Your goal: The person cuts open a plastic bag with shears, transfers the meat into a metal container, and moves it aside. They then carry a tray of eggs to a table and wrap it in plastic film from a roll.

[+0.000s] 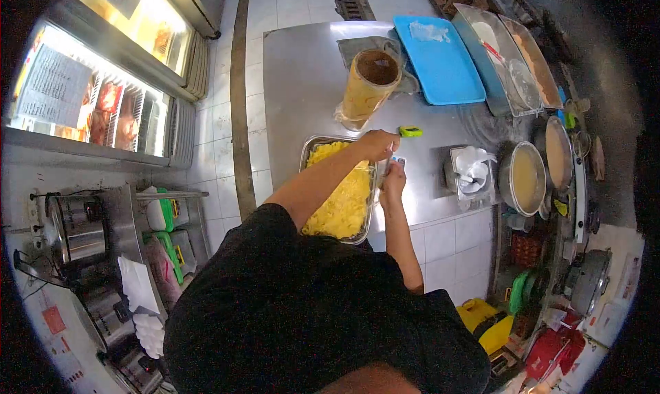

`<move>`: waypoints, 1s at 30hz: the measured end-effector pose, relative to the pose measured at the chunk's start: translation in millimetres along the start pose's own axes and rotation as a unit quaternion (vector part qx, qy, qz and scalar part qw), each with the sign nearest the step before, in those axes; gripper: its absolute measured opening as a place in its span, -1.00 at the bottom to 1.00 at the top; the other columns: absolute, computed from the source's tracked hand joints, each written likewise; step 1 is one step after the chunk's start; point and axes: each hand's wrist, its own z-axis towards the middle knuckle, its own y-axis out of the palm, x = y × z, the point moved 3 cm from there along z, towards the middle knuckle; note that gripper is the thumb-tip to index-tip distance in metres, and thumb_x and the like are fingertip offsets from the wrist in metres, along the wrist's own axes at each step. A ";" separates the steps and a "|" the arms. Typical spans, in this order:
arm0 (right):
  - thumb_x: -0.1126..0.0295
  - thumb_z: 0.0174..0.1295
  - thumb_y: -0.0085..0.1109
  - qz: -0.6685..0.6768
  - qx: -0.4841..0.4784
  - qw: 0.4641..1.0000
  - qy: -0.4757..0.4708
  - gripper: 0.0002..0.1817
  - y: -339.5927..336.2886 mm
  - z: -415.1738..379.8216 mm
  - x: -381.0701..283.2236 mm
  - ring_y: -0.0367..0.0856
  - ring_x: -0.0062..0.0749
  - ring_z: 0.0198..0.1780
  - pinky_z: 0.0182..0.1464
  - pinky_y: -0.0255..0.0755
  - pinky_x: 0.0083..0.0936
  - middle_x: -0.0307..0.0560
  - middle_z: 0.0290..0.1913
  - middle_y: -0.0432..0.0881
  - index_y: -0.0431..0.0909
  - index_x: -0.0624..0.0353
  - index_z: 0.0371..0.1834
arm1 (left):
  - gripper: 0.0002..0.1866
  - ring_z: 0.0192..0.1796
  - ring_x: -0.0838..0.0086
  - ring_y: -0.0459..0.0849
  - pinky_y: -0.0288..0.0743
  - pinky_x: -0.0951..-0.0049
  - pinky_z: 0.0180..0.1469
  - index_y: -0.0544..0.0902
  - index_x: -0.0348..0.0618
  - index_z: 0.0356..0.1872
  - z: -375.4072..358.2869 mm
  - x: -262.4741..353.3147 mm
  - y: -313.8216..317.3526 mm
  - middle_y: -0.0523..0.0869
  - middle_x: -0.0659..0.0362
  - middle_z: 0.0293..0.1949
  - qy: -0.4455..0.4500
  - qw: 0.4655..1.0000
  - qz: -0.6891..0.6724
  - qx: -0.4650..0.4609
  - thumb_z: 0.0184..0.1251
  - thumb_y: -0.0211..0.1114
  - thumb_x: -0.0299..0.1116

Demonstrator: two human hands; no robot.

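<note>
A rectangular metal tray [372, 212] filled with yellow chopped food [342, 196] sits at the table's near edge, in front of my body. My left hand [378, 146] reaches across the tray's far right corner, its fingers pinched around something small and pale. Just to its right, my right hand [393, 182] is closed around a small blue-and-white object [398, 161]; what kind it is, I cannot tell. The two hands almost meet. Beyond them lies a small bright green device [410, 131] with a dark face. A large roll of plastic film [368, 91] stands upright behind the tray.
The steel table [299, 71] also carries a blue tray [440, 64], a small metal pan with white utensils [472, 170] and deep metal containers [489, 57]. Round pots [526, 179] stand at the right. Lit glass-door fridges [89, 91] line the left; a yellow bucket [485, 323] is low right.
</note>
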 end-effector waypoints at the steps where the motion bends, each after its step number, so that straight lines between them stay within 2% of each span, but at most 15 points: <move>1: 0.34 0.42 -0.05 -0.036 -0.001 0.999 -0.017 -0.88 -3.5 0.3 5.3 0.19 -0.71 -0.65 -0.64 0.10 -0.68 -0.40 -0.56 0.32 0.50 0.03 -0.23 | -0.85 -0.18 0.08 0.67 0.47 0.09 -0.17 0.56 0.02 -0.32 3.7 -10.6 8.7 0.70 0.10 -0.33 -0.007 1.000 0.006 0.016 0.05 0.29 -0.34; 3: 0.38 0.44 -0.06 -0.112 -0.008 0.992 -0.052 -0.90 -17.8 -0.4 22.8 0.17 -0.73 -0.64 -0.61 0.10 -0.69 -0.40 -0.55 0.33 0.48 0.06 -0.19 | -0.86 -0.19 0.06 0.67 0.48 0.09 -0.20 0.56 -0.01 -0.35 13.0 -21.0 12.9 0.69 0.08 -0.35 -0.022 0.998 0.042 0.046 0.03 0.29 -0.37; 6: 0.41 0.46 -0.09 -0.261 -0.060 0.925 -0.270 -0.89 10.6 -62.3 -19.5 0.14 -0.77 -0.63 -0.58 0.04 -0.69 -0.42 -0.57 0.29 0.46 0.11 -0.17 | -0.89 -0.15 0.07 0.69 0.53 0.11 -0.15 0.60 -0.07 -0.40 22.3 -29.9 13.2 0.70 0.05 -0.31 -0.054 0.987 0.129 0.082 -0.01 0.28 -0.49; 7: 0.44 0.45 -0.11 -0.224 -0.098 0.955 -0.167 -0.89 13.1 -79.5 -27.4 0.11 -0.81 -0.61 -0.57 -0.03 -0.68 -0.45 -0.60 0.25 0.44 0.14 -0.11 | -0.90 -0.18 0.06 0.69 0.53 0.11 -0.15 0.61 -0.10 -0.43 23.5 -24.2 5.5 0.69 0.03 -0.33 -0.066 0.989 0.106 0.073 0.00 0.25 -0.53; 9: 0.47 0.44 -0.12 -0.207 -0.030 0.967 -0.147 -0.87 -4.5 -93.0 -28.0 0.10 -0.82 -0.60 -0.57 -0.05 -0.68 -0.49 -0.62 0.22 0.43 0.13 -0.05 | -0.91 -0.16 0.06 0.69 0.55 0.10 -0.13 0.61 -0.11 -0.44 28.4 -37.1 19.6 0.70 0.01 -0.32 -0.060 0.988 0.124 0.065 0.00 0.24 -0.54; 11: 0.50 0.43 -0.16 -0.213 0.015 0.965 -0.154 -0.78 -24.8 -89.3 -24.4 0.09 -0.82 -0.60 -0.57 -0.06 -0.68 -0.50 -0.60 0.20 0.42 0.13 0.07 | -0.92 -0.13 0.04 0.70 0.57 0.11 -0.09 0.62 -0.15 -0.43 31.4 -28.7 6.5 0.71 -0.03 -0.30 -0.102 0.984 0.137 0.038 0.04 0.22 -0.57; 12: 0.49 0.43 -0.17 -0.260 0.036 0.936 -0.235 -0.75 -37.3 -97.2 -28.7 0.12 -0.80 -0.60 -0.58 -0.04 -0.68 -0.48 -0.58 0.22 0.42 0.14 0.10 | -0.90 -0.11 0.04 0.70 0.57 0.10 -0.07 0.63 -0.15 -0.40 31.3 -34.2 11.2 0.70 -0.04 -0.28 -0.126 0.983 0.128 0.033 0.05 0.21 -0.57; 14: 0.50 0.41 -0.14 -0.278 0.068 0.935 -0.209 -0.73 -75.4 -113.9 -23.7 0.13 -0.79 -0.57 -0.55 -0.01 -0.69 -0.46 -0.56 0.21 0.41 0.14 0.12 | -0.85 -0.08 0.02 0.69 0.58 0.09 -0.04 0.64 -0.16 -0.32 41.0 -54.6 15.5 0.70 -0.07 -0.23 -0.175 0.978 0.110 0.032 0.08 0.20 -0.57; 18: 0.48 0.42 -0.07 -0.264 0.084 0.950 -0.144 -0.73 -127.4 -124.4 4.6 0.15 -0.79 -0.54 -0.52 0.04 -0.74 -0.47 -0.53 0.21 0.39 0.15 0.15 | -0.72 0.07 -0.01 0.63 0.50 0.02 0.07 0.59 -0.13 -0.11 51.8 -47.2 10.0 0.66 -0.10 -0.11 -0.116 0.990 0.079 -0.007 0.09 0.23 -0.51; 19: 0.46 0.42 -0.06 -0.260 0.077 0.951 -0.147 -0.73 -141.9 -114.6 17.9 0.15 -0.80 -0.53 -0.51 0.05 -0.75 -0.47 -0.52 0.21 0.39 0.14 0.15 | -0.53 0.28 -0.06 0.44 0.33 -0.10 0.22 0.51 -0.10 0.11 53.1 -41.7 11.5 0.53 -0.15 0.12 -0.070 0.993 0.096 -0.011 0.09 0.24 -0.48; 20: 0.45 0.43 -0.04 -0.257 0.072 0.953 -0.146 -0.73 -152.0 -116.0 27.4 0.16 -0.80 -0.52 -0.51 0.05 -0.75 -0.46 -0.51 0.21 0.38 0.14 0.16 | -0.47 0.32 -0.07 0.36 0.24 -0.14 0.28 0.48 -0.08 0.18 47.4 -28.3 5.2 0.47 -0.16 0.16 -0.046 0.988 0.147 0.011 0.09 0.24 -0.47; 21: 0.41 0.45 -0.02 -0.195 0.071 0.971 -0.122 -0.73 -128.8 -121.9 7.4 0.16 -0.80 -0.51 -0.50 0.07 -0.75 -0.44 -0.46 0.25 0.37 0.13 0.16 | -0.42 0.36 -0.09 0.28 0.15 -0.18 0.34 0.44 -0.07 0.24 37.6 -8.7 -8.4 0.41 -0.17 0.21 -0.020 0.980 0.197 0.032 0.09 0.25 -0.46; 23: 0.32 0.47 0.00 -0.161 0.048 0.976 -0.136 -0.70 -102.6 -114.2 -16.9 0.12 -0.80 -0.49 -0.49 0.02 -0.76 -0.45 -0.46 0.19 0.35 0.20 0.16 | -0.40 0.29 -0.09 0.37 0.24 -0.13 0.31 0.43 -0.06 0.27 0.3 39.4 -48.1 0.47 -0.17 0.13 -0.042 0.957 0.263 0.119 0.11 0.27 -0.43; 26: 0.30 0.48 -0.06 -0.145 -0.009 0.979 -0.144 -0.73 -68.6 -85.4 -45.0 0.13 -0.78 -0.52 -0.49 0.08 -0.73 -0.41 -0.44 0.28 0.35 0.15 0.16 | -0.42 0.20 -0.06 0.48 0.39 -0.04 0.22 0.44 -0.05 0.27 -50.8 80.1 -86.1 0.52 -0.14 0.04 -0.107 0.963 0.228 0.094 0.15 0.29 -0.37; 30: 0.56 0.31 0.05 -0.097 -0.129 0.974 -0.161 -0.63 -25.6 -62.9 -76.5 0.19 -0.80 -0.46 -0.43 0.09 -0.81 -0.42 -0.39 0.32 0.33 0.16 0.18 | -0.45 0.12 0.04 0.58 0.54 0.08 0.08 0.45 -0.08 0.25 -108.6 81.5 -83.7 0.57 -0.06 -0.01 -0.123 0.971 0.188 0.083 0.20 0.30 -0.30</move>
